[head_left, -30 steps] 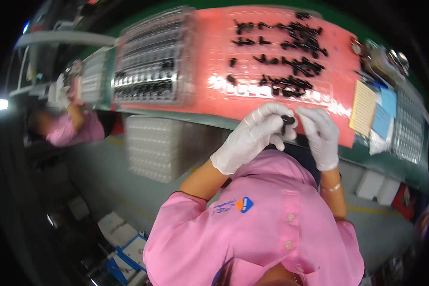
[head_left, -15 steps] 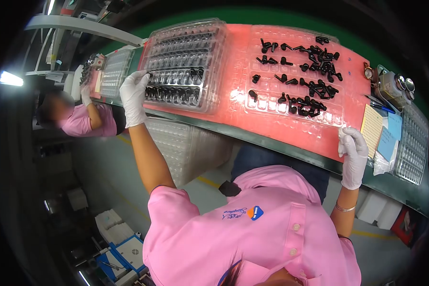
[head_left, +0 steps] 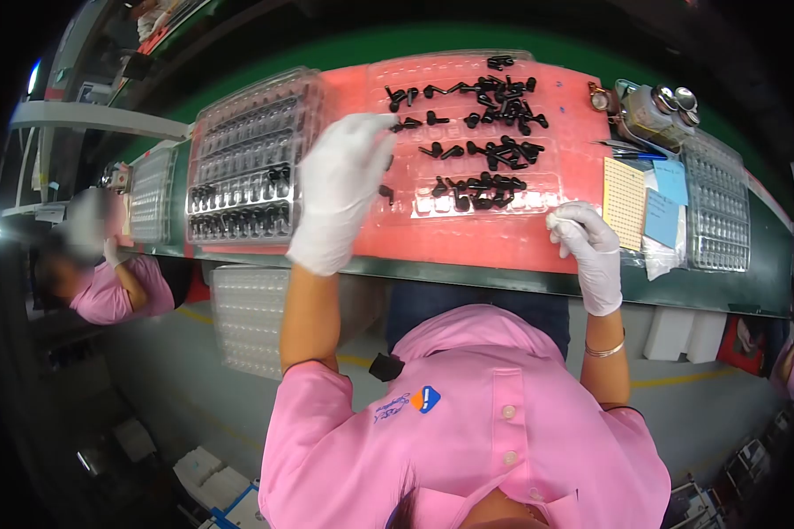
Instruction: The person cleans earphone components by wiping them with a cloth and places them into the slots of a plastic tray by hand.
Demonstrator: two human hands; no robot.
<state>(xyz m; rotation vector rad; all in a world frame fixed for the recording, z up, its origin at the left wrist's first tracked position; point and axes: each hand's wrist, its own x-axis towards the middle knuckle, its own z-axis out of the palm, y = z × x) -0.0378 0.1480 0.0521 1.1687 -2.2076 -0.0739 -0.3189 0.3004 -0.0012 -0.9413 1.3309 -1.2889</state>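
Hovering beside black, stemmed plastic earbuds (head_left: 483, 182), spread in a clear moulded tray (head_left: 432, 205) seemingly for easy reach, the white-gloved left hand (head_left: 342, 196) blurs too much to show its grip, while the white-gloved right hand (head_left: 589, 251) hangs nearby, fingers curled together.

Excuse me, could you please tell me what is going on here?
A person in white gloves is handling small black parts at a bench. The left hand is above the red mat, by the loose parts clustered on a clear tray. The right hand is near the mat's front edge, fingers curled; whether either hand holds anything is unclear. More black parts fill the nearest row of the left-hand tray.
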